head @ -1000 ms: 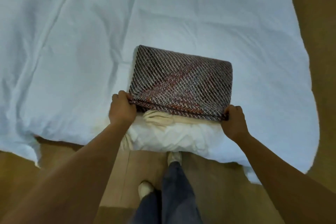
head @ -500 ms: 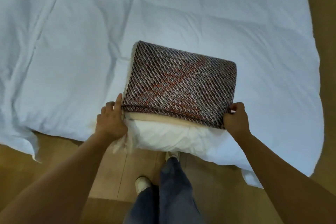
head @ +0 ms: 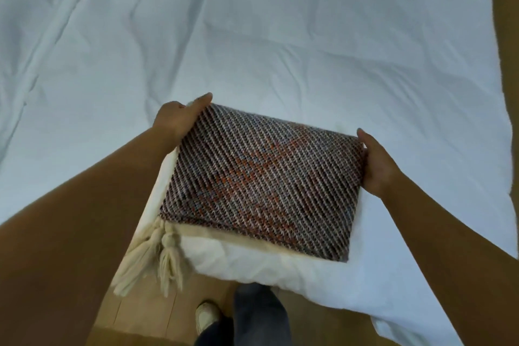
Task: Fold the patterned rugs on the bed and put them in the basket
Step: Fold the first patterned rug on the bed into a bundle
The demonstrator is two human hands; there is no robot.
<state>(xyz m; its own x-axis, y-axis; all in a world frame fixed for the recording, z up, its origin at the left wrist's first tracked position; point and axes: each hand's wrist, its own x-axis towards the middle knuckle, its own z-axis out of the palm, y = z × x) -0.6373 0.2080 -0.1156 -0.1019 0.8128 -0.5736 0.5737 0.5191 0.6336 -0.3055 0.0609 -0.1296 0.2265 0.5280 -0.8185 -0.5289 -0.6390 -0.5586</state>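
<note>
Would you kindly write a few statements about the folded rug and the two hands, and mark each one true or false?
1. The left hand and right hand hold opposite sides of the folded rug. True.
2. Cream tassels hang from the rug's near left corner. True.
3. The rug lies fully spread out across the bed. False: it is folded into a compact rectangle held between the hands.
4. The basket stands on the bed beside the rug. False: no basket is in view.
5. The bed is covered in dark striped fabric. False: its cover is plain white.
</note>
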